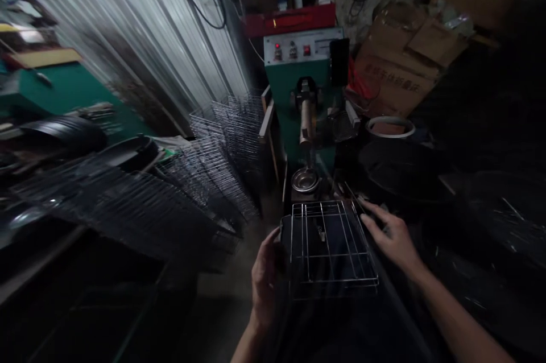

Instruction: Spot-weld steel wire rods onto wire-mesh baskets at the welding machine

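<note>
A wire rack point(323, 255) of thin shiny rods lies in front of me, over dark cloth at my lap. My left hand point(265, 280) is at its left side, fingers curled by the edge of a dark flat piece point(285, 227); what they grip is hidden in shadow. At the rack's far right corner my right hand point(394, 238) has thumb and index finger around a thin metal wire point(352, 193), which points up and left. Just beyond the rack, a round metal dish point(305, 180) sits at the foot of a green machine point(279, 90).
The machine has a control panel point(298, 50) with a lit red lamp and a cylindrical arm point(306, 121). Stacked wire grids point(222, 164) stand to the left. Cardboard boxes point(396, 73) and a round tub rim point(390, 127) are at right. Dark pans point(63, 135) lie far left.
</note>
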Action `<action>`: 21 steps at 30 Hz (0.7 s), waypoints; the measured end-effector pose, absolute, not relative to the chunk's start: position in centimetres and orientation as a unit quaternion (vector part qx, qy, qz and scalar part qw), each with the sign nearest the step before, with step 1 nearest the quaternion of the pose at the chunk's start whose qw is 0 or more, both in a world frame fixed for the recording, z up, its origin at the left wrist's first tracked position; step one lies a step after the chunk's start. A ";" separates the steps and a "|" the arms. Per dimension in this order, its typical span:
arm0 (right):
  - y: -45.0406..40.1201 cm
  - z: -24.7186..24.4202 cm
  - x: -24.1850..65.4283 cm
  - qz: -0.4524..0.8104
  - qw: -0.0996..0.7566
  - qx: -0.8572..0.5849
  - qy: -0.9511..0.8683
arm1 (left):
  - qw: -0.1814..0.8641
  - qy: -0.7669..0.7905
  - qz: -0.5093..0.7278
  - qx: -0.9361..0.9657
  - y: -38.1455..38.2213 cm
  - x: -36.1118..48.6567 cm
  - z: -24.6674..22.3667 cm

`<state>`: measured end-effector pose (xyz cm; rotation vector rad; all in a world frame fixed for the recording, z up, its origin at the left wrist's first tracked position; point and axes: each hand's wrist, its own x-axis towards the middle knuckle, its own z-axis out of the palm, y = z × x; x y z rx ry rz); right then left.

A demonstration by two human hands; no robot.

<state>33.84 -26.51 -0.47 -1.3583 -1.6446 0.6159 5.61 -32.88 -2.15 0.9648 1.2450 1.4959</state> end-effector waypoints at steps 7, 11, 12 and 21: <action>-28.3 -3.2 32.4 0.170 0.416 -0.584 -0.676 | 0.529 0.502 0.578 0.366 -33.1 4.4 -2.5; -28.4 -3.5 31.5 0.134 0.345 -0.618 -0.693 | 0.449 0.573 0.516 0.453 -30.4 3.2 -5.6; -28.3 -3.9 31.7 0.130 0.329 -0.626 -0.695 | 0.454 0.571 0.498 0.469 -29.8 3.0 -6.5; -27.1 -12.2 34.8 0.253 0.350 -0.621 -0.654 | 0.473 0.565 0.429 0.522 -27.9 2.6 -11.1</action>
